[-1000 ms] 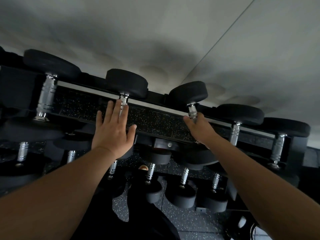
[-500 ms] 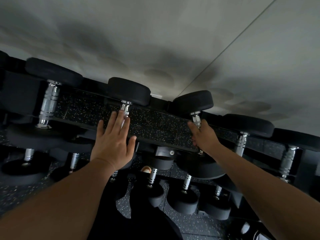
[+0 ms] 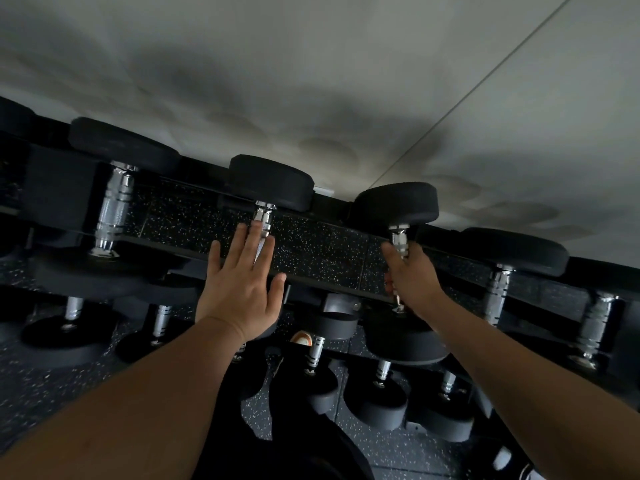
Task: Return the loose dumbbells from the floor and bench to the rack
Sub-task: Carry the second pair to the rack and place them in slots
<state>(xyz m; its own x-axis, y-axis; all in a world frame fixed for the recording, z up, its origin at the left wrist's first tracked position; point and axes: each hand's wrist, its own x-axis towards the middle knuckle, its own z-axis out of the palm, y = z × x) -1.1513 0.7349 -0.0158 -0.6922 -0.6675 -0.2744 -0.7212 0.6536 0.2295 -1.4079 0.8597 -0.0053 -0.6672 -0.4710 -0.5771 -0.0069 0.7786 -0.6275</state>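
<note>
In the head view, the right hand [image 3: 414,275] is curling round the chrome handle of a dumbbell [image 3: 398,209] seated on the top tier of the rack [image 3: 311,251]. The left hand [image 3: 239,289] is lying flat, fingers straight, over the neighbouring dumbbell [image 3: 270,181]. If the right hand lets go before both heads are bearing on the rails, the weight could roll off toward the lower dumbbells.

Two hands — a left hand [image 3: 239,292] and a right hand [image 3: 414,282]. One rack [image 3: 311,244]. Five dumbbells show on its top tier [image 3: 270,183] — at least six more on the tiers below [image 3: 377,400].
</note>
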